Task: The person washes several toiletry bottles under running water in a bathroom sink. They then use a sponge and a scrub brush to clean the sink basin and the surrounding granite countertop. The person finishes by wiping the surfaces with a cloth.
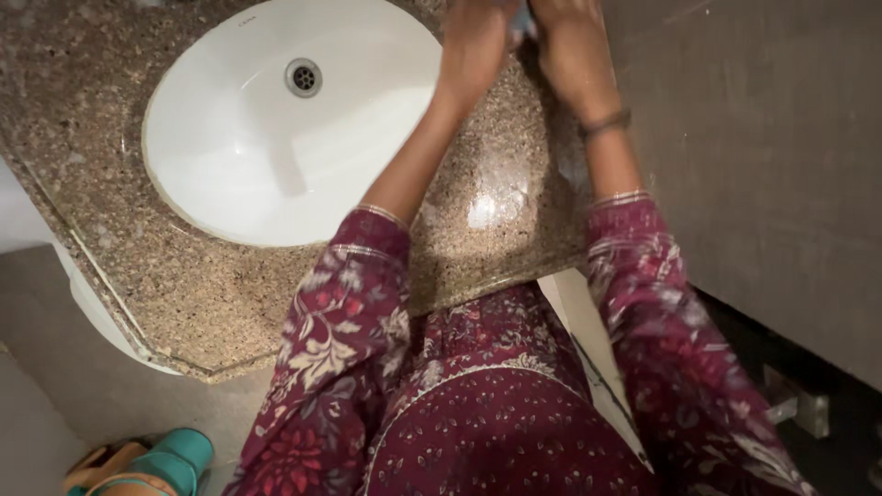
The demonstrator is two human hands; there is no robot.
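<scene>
Looking down: a person in maroon floral sleeves stands at a speckled stone counter, both arms stretched toward its far end.
Left hand: the left hand lies at the top of the view, just right of the sink, its back to the camera; the fingers curl toward a small blue thing, though the frame edge cuts them off and I cannot tell how tightly they close.
Right hand: the right hand sits just beside the left, with the blue thing between the two; its fingertips are out of view, so their grip cannot be told.
Blue thing: only a sliver shows, wedged between the hands at the counter's far end; its kind is not clear.
Wrist: a thin bracelet rings the right wrist.
Sink: a white oval basin set into the counter, with a metal drain near its far side.
Counter surface: glossy, with a bright patch of reflected light between the forearms.
Wall: a grey-brown wall rises at the right.
Floor: a teal sandal shows at the lower left.
</scene>
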